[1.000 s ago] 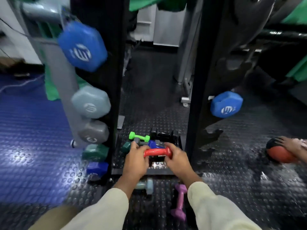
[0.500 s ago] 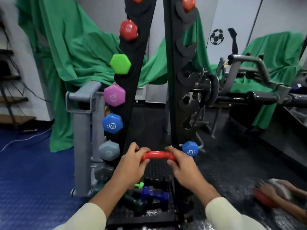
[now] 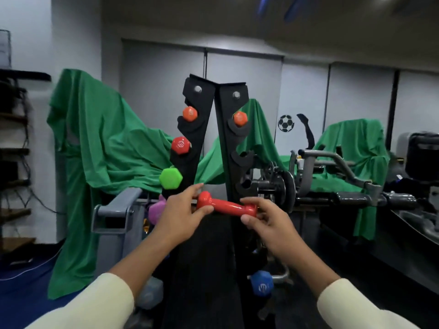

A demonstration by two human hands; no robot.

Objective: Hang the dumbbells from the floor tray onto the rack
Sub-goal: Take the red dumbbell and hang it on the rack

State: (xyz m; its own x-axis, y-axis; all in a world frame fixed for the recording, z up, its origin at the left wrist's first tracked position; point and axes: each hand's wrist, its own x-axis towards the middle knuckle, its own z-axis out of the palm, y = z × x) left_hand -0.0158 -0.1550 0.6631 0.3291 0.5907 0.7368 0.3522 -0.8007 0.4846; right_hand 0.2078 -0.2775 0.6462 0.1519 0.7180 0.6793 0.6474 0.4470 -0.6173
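Red and glossy, the dumbbell [image 3: 226, 206] is lying level between both hands, in front of the rack [image 3: 224, 143], below its empty hooks. The left hand [image 3: 183, 211] is pinching one head and the right hand [image 3: 266, 220] is curling round the other. Keeping the bar horizontal, I judge, and lowering both ends together should be seating it in paired hooks at the rack's front edges.

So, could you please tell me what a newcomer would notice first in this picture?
Probably the red dumbbell at centre, gripped at its ends by the left hand and right hand. Behind it rises the black rack, with orange, red and green dumbbell heads on its arms. Green cloth drapes the equipment behind.
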